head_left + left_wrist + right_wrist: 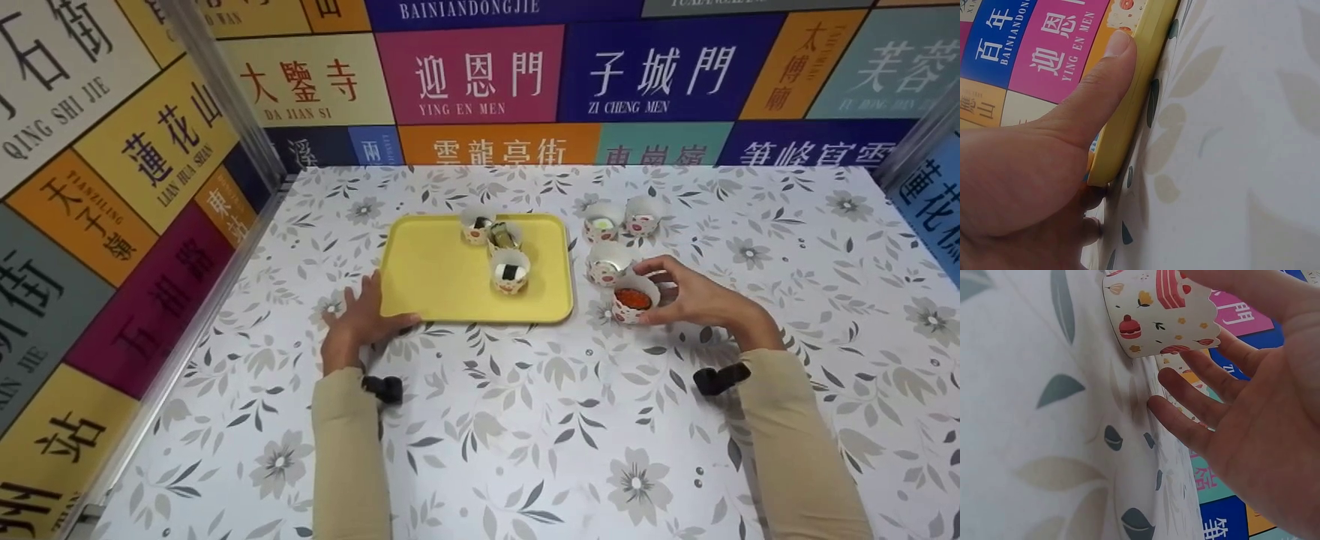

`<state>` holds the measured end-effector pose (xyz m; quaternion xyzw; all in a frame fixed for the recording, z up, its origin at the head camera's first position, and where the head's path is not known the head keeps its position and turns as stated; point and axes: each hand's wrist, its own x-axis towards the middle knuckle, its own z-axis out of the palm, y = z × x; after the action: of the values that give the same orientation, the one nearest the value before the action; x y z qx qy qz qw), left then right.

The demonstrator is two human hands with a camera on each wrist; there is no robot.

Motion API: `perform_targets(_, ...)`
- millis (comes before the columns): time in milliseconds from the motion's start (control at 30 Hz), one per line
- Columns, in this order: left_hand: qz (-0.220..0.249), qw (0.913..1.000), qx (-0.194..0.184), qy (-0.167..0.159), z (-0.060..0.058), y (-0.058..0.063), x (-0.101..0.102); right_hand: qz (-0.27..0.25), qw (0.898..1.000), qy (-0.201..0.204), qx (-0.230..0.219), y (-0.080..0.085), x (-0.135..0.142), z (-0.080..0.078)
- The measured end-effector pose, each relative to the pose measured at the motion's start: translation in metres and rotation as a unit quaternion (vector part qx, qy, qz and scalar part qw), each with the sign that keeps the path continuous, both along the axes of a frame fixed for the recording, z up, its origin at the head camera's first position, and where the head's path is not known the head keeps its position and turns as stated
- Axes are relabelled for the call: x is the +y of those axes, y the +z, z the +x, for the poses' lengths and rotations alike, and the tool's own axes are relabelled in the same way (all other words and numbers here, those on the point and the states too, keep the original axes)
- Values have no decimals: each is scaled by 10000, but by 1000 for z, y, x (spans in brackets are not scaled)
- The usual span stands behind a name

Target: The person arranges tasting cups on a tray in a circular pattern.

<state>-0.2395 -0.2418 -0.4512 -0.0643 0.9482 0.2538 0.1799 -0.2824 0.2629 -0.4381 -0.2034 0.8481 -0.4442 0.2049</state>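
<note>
My right hand (701, 298) holds a patterned paper baking cup (627, 314) with orange-red, roe-like food in it, between the thumb and the fingers. In the right wrist view this paper cup (1157, 315) shows printed cakes, and the lower fingers spread out below it. At the front left corner of the yellow tray (439, 292), my left hand (364, 319) rests with straight, spread fingers along the edge. The left thumb (1109, 73) lies against the tray's rim (1129, 112). Three paper cups stand on the tray's right half; the front one (510, 276) contains a white piece with a black band.
Beyond the held cup stand three more paper cups, one with pale food (601, 223), another at the back right (642, 217) and a nearer one (606, 264). The tabletop (487, 420) has a leaf pattern. Panels with printed signs (472, 75) rise behind and at the left.
</note>
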Motion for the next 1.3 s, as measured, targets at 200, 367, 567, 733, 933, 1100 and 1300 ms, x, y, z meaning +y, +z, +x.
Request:
perform_targets(200,-82,9999,-29,50,1,0,-1,-158,9995,36,-283,0,-4,-1)
perform_targets(367,-96,10000,-11,11,-1,0,2,96,9998,-14,-149,-1,-3,-1)
perform_targets(567,-53,10000,-26,2,-1,1,2,415,9991,-2,-33,-2,-3,-1)
perform_targets(733,21,10000,6,-21,0,0,1,591,9982,-68,-12,-1,-6,-1)
perform_targets(933,83,10000,50,-11,1,1,1,682,9976,-79,131,1,-9,0)
perform_targets(1100,46,10000,-15,8,1,1,1,747,9971,-118,105,1,-10,-1)
perform_targets(1300,47,10000,-15,28,1,0,1,713,9974,-73,57,2,-11,0)
